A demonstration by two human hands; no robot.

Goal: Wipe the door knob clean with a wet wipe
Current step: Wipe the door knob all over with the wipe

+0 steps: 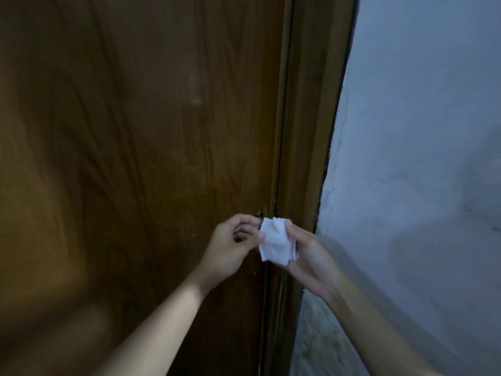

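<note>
A white wet wipe, folded into a small pad, is held up in front of the door's right edge. My right hand cradles it from the right and below. My left hand pinches its left edge with thumb and fingertips. The door knob is almost fully hidden behind my left hand and the wipe; only a small dark bit shows at my left fingertips, against the brown wooden door.
The brown door frame runs down just right of the hands. A pale grey-blue wall fills the right side. A speckled floor patch shows below my right forearm.
</note>
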